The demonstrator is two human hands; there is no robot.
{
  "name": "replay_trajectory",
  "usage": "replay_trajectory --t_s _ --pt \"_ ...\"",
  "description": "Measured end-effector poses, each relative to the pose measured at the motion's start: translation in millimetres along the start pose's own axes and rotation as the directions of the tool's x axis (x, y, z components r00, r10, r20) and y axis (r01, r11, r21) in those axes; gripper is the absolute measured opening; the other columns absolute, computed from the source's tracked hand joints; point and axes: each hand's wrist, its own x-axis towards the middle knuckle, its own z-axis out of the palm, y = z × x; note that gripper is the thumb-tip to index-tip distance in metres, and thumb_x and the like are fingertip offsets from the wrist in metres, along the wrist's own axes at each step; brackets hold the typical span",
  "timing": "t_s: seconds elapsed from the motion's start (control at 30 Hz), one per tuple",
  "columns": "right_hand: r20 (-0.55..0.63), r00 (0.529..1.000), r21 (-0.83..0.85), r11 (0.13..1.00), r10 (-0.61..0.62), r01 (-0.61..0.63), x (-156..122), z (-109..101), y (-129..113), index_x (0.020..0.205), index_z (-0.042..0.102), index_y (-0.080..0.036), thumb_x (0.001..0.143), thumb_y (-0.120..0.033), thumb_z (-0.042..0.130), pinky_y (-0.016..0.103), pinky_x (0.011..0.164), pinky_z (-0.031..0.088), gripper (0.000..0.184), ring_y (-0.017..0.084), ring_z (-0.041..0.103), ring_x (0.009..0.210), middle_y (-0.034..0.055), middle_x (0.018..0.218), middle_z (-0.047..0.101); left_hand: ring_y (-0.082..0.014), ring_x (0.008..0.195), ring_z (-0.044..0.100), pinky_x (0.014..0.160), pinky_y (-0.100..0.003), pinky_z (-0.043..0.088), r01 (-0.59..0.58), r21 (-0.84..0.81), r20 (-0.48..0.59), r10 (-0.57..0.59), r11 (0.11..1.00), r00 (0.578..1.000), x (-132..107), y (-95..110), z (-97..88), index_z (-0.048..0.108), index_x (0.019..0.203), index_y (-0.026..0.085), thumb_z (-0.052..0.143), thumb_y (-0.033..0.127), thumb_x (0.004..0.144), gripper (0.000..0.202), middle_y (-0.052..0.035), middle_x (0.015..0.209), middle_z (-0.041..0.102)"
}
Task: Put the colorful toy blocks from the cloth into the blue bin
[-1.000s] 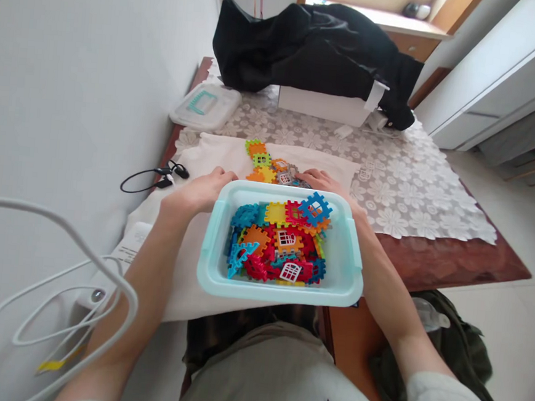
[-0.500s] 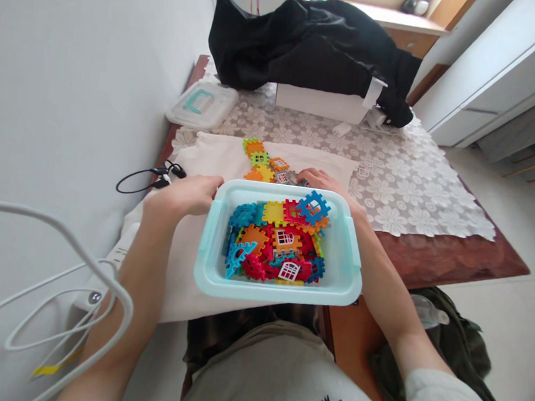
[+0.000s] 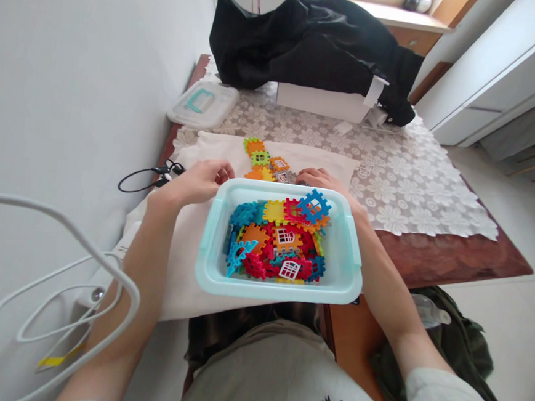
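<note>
A light blue plastic bin (image 3: pixel 279 291) sits at the table's near edge, heaped with several colourful interlocking tiles (image 3: pixel 277 238). My left hand (image 3: pixel 200 181) hovers by the bin's far left corner, fingers curled in, with nothing visible in them. Just behind the bin's far rim, my right hand (image 3: pixel 319 178) lies on the white cloth (image 3: pixel 216 150). Its fingers stretch left and touch the joined tiles (image 3: pixel 265 161) on the cloth, and the bin partly hides its palm.
The bin's lid (image 3: pixel 204 104) lies at the far left by the wall. A white box (image 3: pixel 321 103) under a black garment (image 3: pixel 307 43) fills the back. A black cable (image 3: pixel 146 177) and a white cord (image 3: pixel 57 283) lie left. A green bag (image 3: pixel 450 351) is on the floor.
My left hand came off the bin's corner and moved slightly forward, its fingers curling. The right hand has stayed at the joined tiles.
</note>
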Motion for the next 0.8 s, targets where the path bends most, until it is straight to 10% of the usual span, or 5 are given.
replay_trajectory --t_s 0.2,0.57,0.8 --pt "-0.049 0.999 0.013 1.000 -0.004 0.004 4 6 3 0.125 0.073 -0.026 0.100 -0.032 0.065 0.045 0.116 0.052 0.027 0.033 0.061 0.134 0.0093 0.151 0.069 -0.0214 0.095 0.072 0.089 -0.036 0.061 -0.150 -0.201 -0.265 0.094 0.968 0.960 26 -9 31.1 0.070 0.105 0.018 0.074 0.047 0.088 0.034 -0.0071 0.108 0.079" --pt "-0.123 0.990 -0.073 0.994 0.074 -0.084 4 12 0 0.161 0.058 -0.019 0.103 -0.034 0.062 0.053 0.119 0.051 0.060 0.040 0.058 0.136 0.0158 0.167 0.059 -0.0383 0.135 0.065 0.122 -0.052 0.049 -0.105 0.236 -0.232 0.160 0.966 0.960 40 -32 63.3 0.074 0.134 0.018 0.065 0.032 0.100 0.038 -0.0169 0.148 0.072" --pt "-0.099 0.989 -0.072 0.991 0.109 -0.117 5 14 7 0.159 0.063 -0.019 0.103 -0.030 0.065 0.049 0.116 0.051 0.057 0.038 0.061 0.130 0.0166 0.157 0.065 -0.0418 0.141 0.063 0.128 -0.056 0.043 -0.178 0.157 -0.107 0.196 0.972 0.975 32 -27 57.7 0.075 0.137 0.019 0.062 0.029 0.092 0.048 -0.0197 0.148 0.075"
